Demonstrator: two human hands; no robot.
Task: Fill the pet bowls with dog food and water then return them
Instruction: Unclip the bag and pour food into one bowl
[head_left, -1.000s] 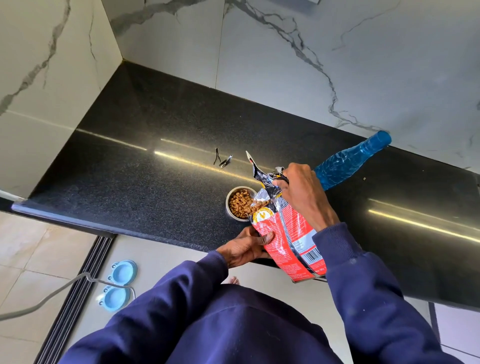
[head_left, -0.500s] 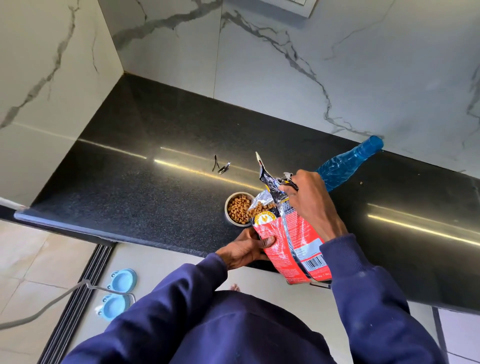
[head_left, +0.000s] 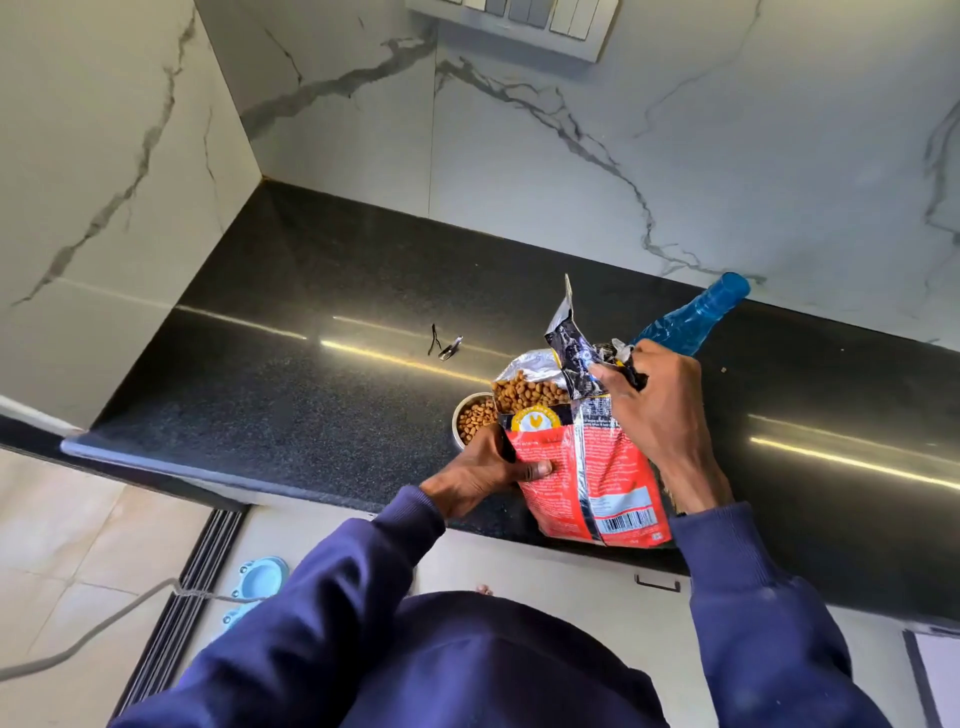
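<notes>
**Grips.** Your left grip (head_left: 483, 475) was curled round the lower front edge of the dog food bag (head_left: 597, 467), with the thumb across the red panel. Your right grip (head_left: 649, 410) pinched the torn foil top and drew the mouth back and open. I judged this two-handed hold to be for steering the tilt and keeping the flap clear of the flow.

**Bag and bowl.** The bag stood near upright at centre frame, close to the front edge of the worktop (head_left: 291, 374), with kibble (head_left: 524, 392) showing at its brim. The steel bowl (head_left: 467, 421) sat on the worktop just left of the bag, partly hidden by it and well filled with kibble. I could not tell whether the two touched. You had the bowl close under the mouth, which I judged was to shorten the drop and limit scatter.

**Remaining items.** The blue water bottle (head_left: 685, 319) stood behind your right grip, right of centre, within reach for the water step. No second bowl was visible on the worktop. The blue bowl stand (head_left: 262, 571) lay on the floor at lower left, and the one well that showed held no bowl. I judged the food step close to done, with the water and the return outstanding.
</notes>
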